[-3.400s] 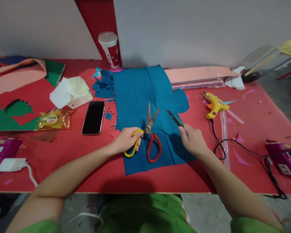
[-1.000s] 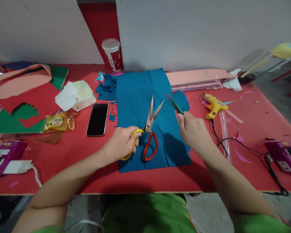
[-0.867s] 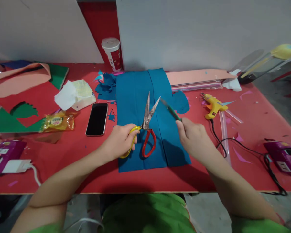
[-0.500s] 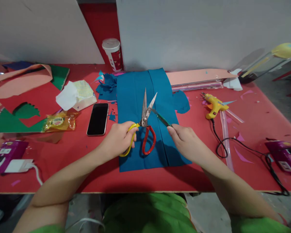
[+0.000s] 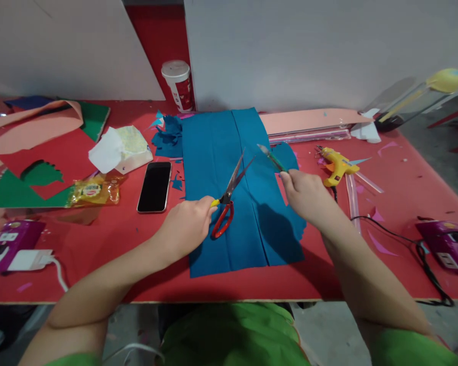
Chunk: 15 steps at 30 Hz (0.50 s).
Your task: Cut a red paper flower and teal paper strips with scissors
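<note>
Two hands (image 5: 187,223) (image 5: 307,195), apart, clench scissors (image 5: 228,196) and knife (image 5: 272,158).

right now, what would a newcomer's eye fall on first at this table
Probably the big blue sheet in the middle of the red table, with the left hand holding open scissors over it. The right hand holds a green-handled knife near the sheet's right edge. Farther right lies a bright yellow glue gun.

Room right of scissors (image 5: 228,197), knife (image 5: 272,158) jutting in
</note>
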### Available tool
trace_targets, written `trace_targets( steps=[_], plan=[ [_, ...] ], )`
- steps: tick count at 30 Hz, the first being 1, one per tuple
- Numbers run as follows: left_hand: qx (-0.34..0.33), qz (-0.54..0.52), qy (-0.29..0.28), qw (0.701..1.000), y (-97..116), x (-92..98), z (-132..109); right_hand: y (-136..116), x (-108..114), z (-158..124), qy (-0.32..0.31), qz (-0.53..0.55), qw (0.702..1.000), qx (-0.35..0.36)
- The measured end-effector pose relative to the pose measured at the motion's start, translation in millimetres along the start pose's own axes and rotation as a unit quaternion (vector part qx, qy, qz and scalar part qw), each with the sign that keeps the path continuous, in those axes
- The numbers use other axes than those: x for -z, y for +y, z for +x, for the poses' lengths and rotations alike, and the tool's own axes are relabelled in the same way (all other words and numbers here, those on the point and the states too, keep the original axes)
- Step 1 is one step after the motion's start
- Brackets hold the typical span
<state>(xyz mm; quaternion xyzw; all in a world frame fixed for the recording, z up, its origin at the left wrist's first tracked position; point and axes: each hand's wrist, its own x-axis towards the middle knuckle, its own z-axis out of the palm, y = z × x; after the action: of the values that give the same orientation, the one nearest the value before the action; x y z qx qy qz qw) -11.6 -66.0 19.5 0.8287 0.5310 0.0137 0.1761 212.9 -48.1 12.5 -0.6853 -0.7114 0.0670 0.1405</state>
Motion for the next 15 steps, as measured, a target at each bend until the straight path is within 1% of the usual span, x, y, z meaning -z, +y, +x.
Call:
trace_targets(
  steps=[2,3,5,8,11,13,15],
  plan=[
    [0.004,-0.009,-0.006,1.000,0,1.1,0,0,4,0,0.023,-0.004,1.000,0.004],
    [0.008,-0.012,-0.008,1.000,1,1.9,0,-3,5,-2,0.023,-0.001,1.000,0.014],
    [0.013,-0.016,-0.013,1.000,1,3.3,0,-12,4,-12,-0.015,0.004,0.999,0.042],
    [0.017,-0.001,-0.011,1.000,2,3.5,1,-23,-3,-25,-0.090,0.007,0.994,0.068],
    [0.014,0.035,-0.006,0.999,2,1.1,2,-24,-8,-26,-0.132,0.010,0.988,0.082],
    [0.013,0.048,-0.006,0.999,1,-0.7,2,-18,-8,-19,-0.124,-0.004,0.989,0.086],
    [0.010,0.049,-0.007,0.999,1,-1.7,1,-11,-6,-10,-0.086,-0.038,0.993,0.066]
  ],
)
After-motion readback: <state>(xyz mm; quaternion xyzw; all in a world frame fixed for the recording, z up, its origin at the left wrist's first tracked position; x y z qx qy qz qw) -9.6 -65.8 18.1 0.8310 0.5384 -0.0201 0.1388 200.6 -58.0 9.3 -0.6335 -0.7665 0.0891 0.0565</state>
